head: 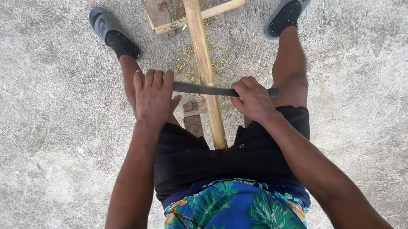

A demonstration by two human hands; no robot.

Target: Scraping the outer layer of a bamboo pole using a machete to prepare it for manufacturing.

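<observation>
A long pale strip of bamboo or wood (201, 52) runs from between my knees out across the concrete floor. A dark flat blade (203, 89) lies crosswise over it. My right hand (253, 100) is closed around the blade's handle end at the right. My left hand (153, 97) rests flat on the blade's far end at the left, fingers stretched out and pressing down. Both hands sit just above my knees, one on each side of the strip.
My feet in dark slides (111, 31) (288, 6) stand wide apart on rough grey concrete (32, 126). A small wooden frame of slats (211, 8) lies under the strip at the top, with shavings scattered around it. Grass shows at the bottom right corner.
</observation>
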